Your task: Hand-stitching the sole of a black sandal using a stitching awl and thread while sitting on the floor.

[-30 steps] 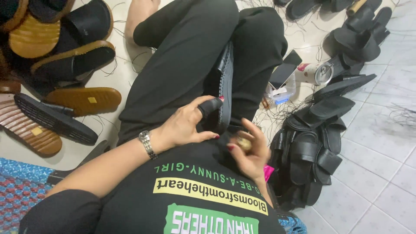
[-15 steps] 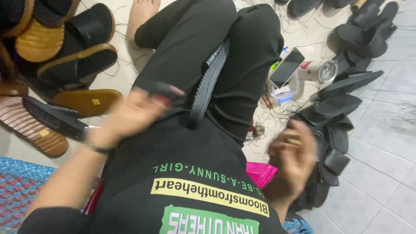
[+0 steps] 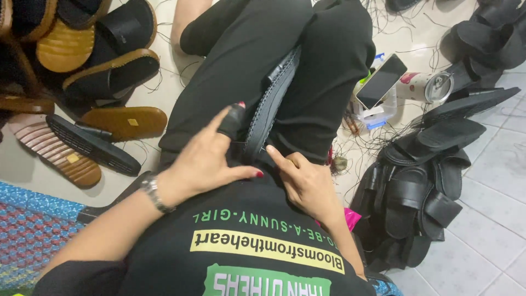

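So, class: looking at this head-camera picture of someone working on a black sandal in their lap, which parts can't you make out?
- Head view: near end of the black sandal, hidden between left hand and right hand.
- Any needle or thread at the right fingertips: too small to tell.
- Pile of black sandals: overlapping, uncountable.
- Tan sandals: cut off by the left edge.

Phone [image 3: 381, 81] on box, cup [image 3: 423, 86] beside, sandal pile [image 3: 422, 186] at right.

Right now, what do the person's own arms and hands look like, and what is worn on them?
Both forearms are bare, without visible sleeves. The left hand has a silver metal wristwatch on its wrist, a black protective cover over the index finger and red nail polish on its fingers. The right hand shows no ring, watch or glove.
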